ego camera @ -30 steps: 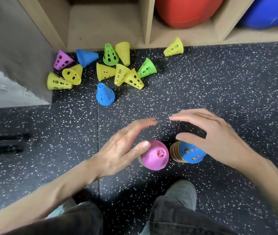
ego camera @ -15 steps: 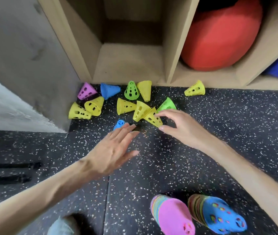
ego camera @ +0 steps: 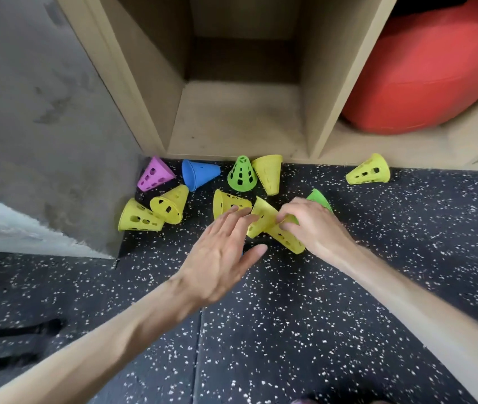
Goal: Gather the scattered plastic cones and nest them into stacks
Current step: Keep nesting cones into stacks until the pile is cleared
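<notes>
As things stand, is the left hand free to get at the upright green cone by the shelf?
Probably yes: the left hand is open and holds nothing, and bare floor lies before the upright green cone.

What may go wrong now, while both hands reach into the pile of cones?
The right hand pinches two touching yellow cones; one may slip out when lifted. The left hand covers a blue cone, so it might knock it away unseen. The lone yellow cone by the shelf may be forgotten.

Two bare forearms, bare hands (ego camera: 220,258), no sleeves
</notes>
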